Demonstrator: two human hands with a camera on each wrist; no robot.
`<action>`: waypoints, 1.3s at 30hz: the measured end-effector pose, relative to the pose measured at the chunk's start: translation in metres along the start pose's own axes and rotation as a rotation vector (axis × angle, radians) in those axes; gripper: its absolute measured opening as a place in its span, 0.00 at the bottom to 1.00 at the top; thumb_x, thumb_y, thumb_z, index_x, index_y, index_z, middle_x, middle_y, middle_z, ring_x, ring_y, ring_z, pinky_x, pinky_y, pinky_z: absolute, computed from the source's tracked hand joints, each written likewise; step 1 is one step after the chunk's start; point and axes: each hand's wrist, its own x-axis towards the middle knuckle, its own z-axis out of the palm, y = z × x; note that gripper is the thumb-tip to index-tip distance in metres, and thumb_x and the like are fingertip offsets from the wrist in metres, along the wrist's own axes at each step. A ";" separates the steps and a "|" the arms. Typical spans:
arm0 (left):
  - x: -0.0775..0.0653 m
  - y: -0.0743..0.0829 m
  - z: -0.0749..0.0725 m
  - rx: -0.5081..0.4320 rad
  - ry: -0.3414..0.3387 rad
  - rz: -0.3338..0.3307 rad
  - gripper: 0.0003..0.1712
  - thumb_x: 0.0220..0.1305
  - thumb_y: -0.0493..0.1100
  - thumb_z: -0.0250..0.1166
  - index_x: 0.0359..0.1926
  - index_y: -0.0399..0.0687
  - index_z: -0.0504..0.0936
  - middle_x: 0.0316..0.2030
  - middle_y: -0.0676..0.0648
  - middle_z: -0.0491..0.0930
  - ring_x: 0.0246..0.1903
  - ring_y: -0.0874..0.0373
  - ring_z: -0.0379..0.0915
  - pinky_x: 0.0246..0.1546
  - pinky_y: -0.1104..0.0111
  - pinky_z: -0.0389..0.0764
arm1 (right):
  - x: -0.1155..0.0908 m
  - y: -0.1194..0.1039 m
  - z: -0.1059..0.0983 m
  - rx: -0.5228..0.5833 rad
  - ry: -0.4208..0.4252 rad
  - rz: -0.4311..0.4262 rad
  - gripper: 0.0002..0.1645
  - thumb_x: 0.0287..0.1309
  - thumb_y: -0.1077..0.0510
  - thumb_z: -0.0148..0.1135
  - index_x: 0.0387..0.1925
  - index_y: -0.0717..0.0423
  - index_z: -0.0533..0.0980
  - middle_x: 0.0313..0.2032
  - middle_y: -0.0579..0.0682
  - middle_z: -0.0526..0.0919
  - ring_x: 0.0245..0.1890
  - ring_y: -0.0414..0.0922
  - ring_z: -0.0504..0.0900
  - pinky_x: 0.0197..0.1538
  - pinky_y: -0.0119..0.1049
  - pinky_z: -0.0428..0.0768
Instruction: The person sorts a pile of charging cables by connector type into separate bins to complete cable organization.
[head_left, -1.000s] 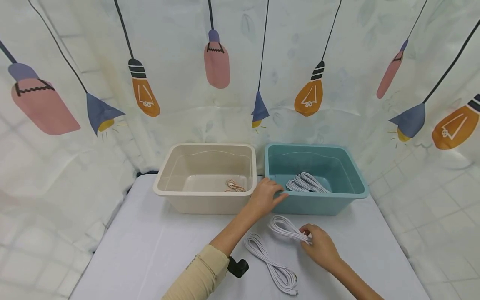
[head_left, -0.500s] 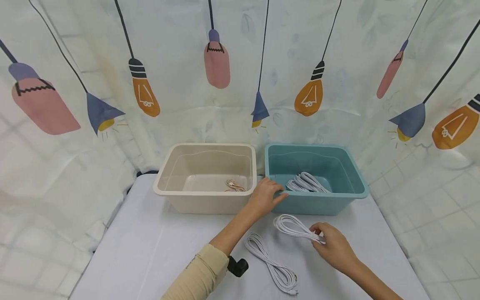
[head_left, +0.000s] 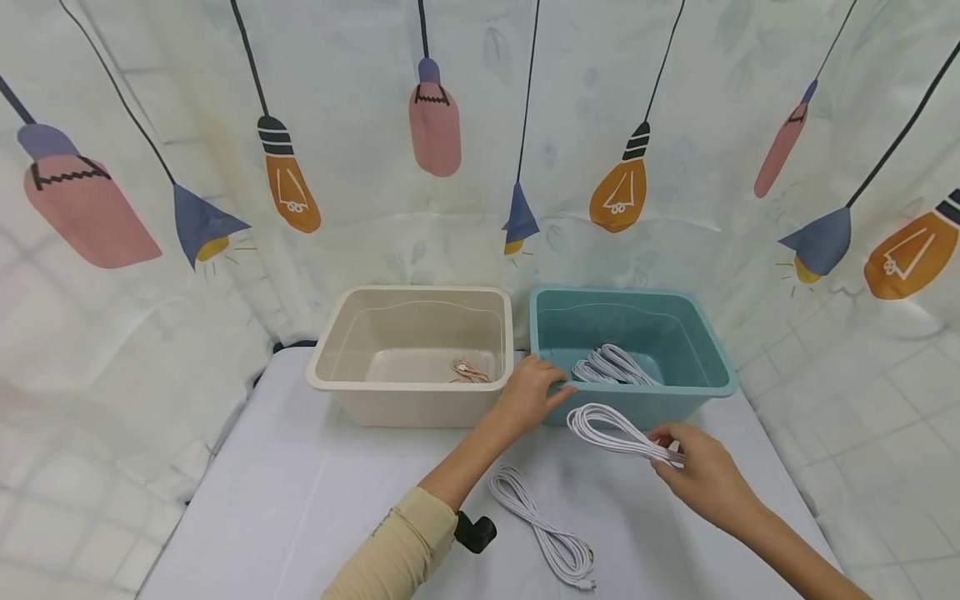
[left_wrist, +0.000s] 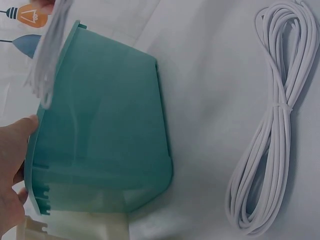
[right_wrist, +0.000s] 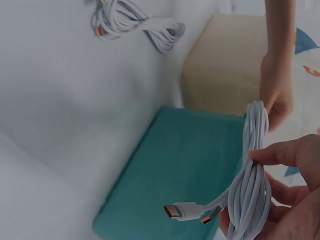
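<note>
My right hand pinches a coiled white USB cable above the table, in front of the teal bin. Two plugs stick out of this bundle in the right wrist view. With thumb and fingers at its front left corner, my left hand grips the teal bin's rim. A second coiled white cable lies on the table, tied at its middle in the left wrist view. Inside the teal bin rest more coiled white cables.
Left of the teal bin stands a beige bin with a small peach-coloured cable in it. Both sit at the back of the white-covered table, before a lamp-patterned curtain. A black wrist device is by my left forearm.
My right hand has lifted the white cable off the table and moved it right and toward the teal bin. The left hand has stayed on the rim.
</note>
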 end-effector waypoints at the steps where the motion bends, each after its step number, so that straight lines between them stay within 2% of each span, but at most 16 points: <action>1: 0.000 0.000 0.000 -0.001 -0.001 -0.003 0.08 0.68 0.45 0.75 0.39 0.45 0.92 0.35 0.49 0.90 0.37 0.55 0.84 0.53 0.62 0.81 | 0.002 -0.001 -0.004 0.003 0.001 -0.001 0.16 0.52 0.73 0.75 0.44 0.62 0.83 0.36 0.47 0.84 0.37 0.46 0.83 0.43 0.51 0.88; 6: 0.000 0.000 -0.001 -0.005 -0.012 -0.014 0.08 0.68 0.46 0.74 0.40 0.45 0.92 0.36 0.48 0.90 0.38 0.54 0.84 0.53 0.62 0.80 | 0.010 -0.003 -0.021 0.016 0.023 -0.020 0.16 0.54 0.73 0.75 0.45 0.64 0.83 0.37 0.50 0.84 0.39 0.50 0.85 0.45 0.57 0.88; 9: -0.001 0.000 -0.001 0.000 -0.017 -0.016 0.09 0.69 0.47 0.74 0.41 0.45 0.92 0.36 0.48 0.90 0.39 0.55 0.83 0.53 0.63 0.80 | 0.017 -0.004 -0.029 -0.005 0.045 -0.032 0.17 0.53 0.73 0.75 0.45 0.65 0.83 0.37 0.51 0.85 0.38 0.51 0.85 0.44 0.56 0.88; 14: 0.000 0.000 0.000 0.008 -0.019 -0.014 0.10 0.70 0.48 0.73 0.40 0.46 0.92 0.37 0.49 0.90 0.39 0.55 0.84 0.54 0.62 0.80 | 0.030 -0.005 -0.040 -0.033 0.069 -0.041 0.17 0.53 0.72 0.75 0.46 0.67 0.82 0.38 0.55 0.86 0.35 0.51 0.84 0.38 0.47 0.86; 18: 0.000 0.000 0.000 0.020 -0.018 -0.010 0.10 0.69 0.48 0.73 0.40 0.46 0.92 0.36 0.50 0.90 0.38 0.55 0.84 0.53 0.62 0.80 | 0.044 -0.006 -0.047 -0.016 0.070 -0.043 0.16 0.55 0.72 0.74 0.46 0.69 0.82 0.38 0.58 0.85 0.33 0.49 0.80 0.33 0.36 0.80; 22: 0.001 -0.001 0.000 0.028 -0.011 0.001 0.09 0.69 0.47 0.74 0.39 0.46 0.91 0.35 0.50 0.89 0.38 0.55 0.83 0.52 0.63 0.80 | 0.058 -0.006 -0.052 0.019 0.037 -0.013 0.15 0.59 0.71 0.72 0.47 0.72 0.81 0.40 0.63 0.84 0.31 0.47 0.77 0.28 0.32 0.75; 29: 0.001 -0.001 0.001 0.011 -0.004 0.003 0.08 0.68 0.46 0.74 0.38 0.45 0.91 0.34 0.49 0.89 0.37 0.55 0.83 0.52 0.62 0.80 | 0.079 -0.007 -0.055 0.027 0.007 0.028 0.16 0.62 0.68 0.69 0.50 0.73 0.79 0.42 0.66 0.83 0.28 0.46 0.72 0.26 0.34 0.71; 39: 0.001 0.000 -0.001 -0.007 0.000 0.000 0.10 0.69 0.46 0.74 0.39 0.43 0.91 0.35 0.48 0.89 0.38 0.54 0.84 0.54 0.60 0.81 | 0.109 -0.007 -0.056 0.035 0.013 0.042 0.17 0.66 0.65 0.66 0.52 0.75 0.78 0.45 0.69 0.82 0.30 0.48 0.75 0.32 0.38 0.73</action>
